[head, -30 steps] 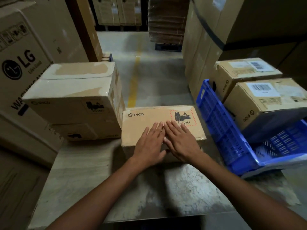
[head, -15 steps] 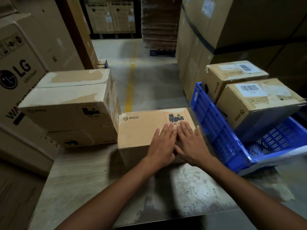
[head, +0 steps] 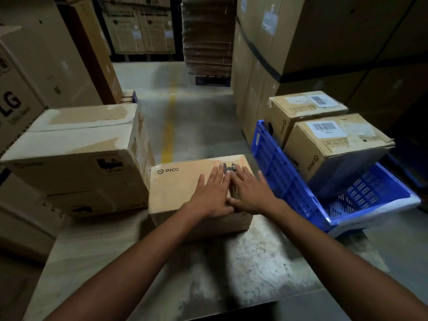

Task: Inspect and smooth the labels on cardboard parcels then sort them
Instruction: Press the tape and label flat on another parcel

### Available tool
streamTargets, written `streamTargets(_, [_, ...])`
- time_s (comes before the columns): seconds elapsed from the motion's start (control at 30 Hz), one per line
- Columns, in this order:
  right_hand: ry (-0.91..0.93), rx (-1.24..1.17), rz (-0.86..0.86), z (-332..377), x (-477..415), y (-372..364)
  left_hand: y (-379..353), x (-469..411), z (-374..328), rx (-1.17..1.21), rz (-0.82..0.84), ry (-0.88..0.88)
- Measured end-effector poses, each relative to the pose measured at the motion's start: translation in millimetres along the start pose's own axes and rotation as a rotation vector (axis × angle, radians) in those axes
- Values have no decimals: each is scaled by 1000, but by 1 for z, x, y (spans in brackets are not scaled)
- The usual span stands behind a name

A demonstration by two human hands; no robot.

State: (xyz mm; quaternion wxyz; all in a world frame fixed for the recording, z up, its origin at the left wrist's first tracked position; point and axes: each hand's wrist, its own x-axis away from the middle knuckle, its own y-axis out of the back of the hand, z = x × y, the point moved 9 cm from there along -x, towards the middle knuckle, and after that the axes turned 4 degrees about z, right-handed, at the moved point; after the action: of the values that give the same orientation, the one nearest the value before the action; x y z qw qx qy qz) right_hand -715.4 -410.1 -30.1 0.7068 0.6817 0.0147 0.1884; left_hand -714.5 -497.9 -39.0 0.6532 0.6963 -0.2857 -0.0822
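Left hand (head: 212, 196) and right hand (head: 252, 193) — grip spread flat, fingers straight, pressing the label (head: 229, 168) atop the PICO parcel (head: 178, 191). Parcel sits on the table (head: 243, 262), blue crate (head: 280, 172) just beside. Advice: stroke outward with even palm pressure — don't shove the parcel.

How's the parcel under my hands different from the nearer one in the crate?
The table parcel lies flat; the crate parcel tilts in the blue crate. The left hand and right hand press the table parcel; the crate parcel is untouched and alone shows a barcode label. Both are brown PICO cardboard.
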Motion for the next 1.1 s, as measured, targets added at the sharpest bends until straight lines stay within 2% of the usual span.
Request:
streamTargets(0.1, [29,-3,75,-5,-13,-8,-3,-6,7,15,-15,23])
streamTargets(0.23, [15,-60,54,-8,-12,-13,-7,-10,11,-11,-1,0])
streamTargets(0.3, [-18,-72,-29,-10,-18,-3,2,-9,17,32,11,-35])
streamTargets(0.4, [-122,-103,-295,-11,-18,18,19,-3,39,158,-15,-13])
streamTargets(0.47, [-182,-143,-411,-13,-10,18,28,6,67,183,-131,142])
streamTargets(0.53, [-251,-208,-442,-19,-5,11,28,26,103,222,-279,386])
streamTargets(0.6, [-351,-342,-394,-32,-4,-1,14,48,133,314,-341,595])
streamTargets(0.67, [-405,-477,-328,-41,-5,-15,2,62,141,378,-360,677])
streamTargets(0.9, [-378,-683,-459,-38,34,-14,5,93,132,468,-519,722])
streamTargets(1.1, [-370,-776,-564,-41,57,-7,22,117,116,615,-799,594])
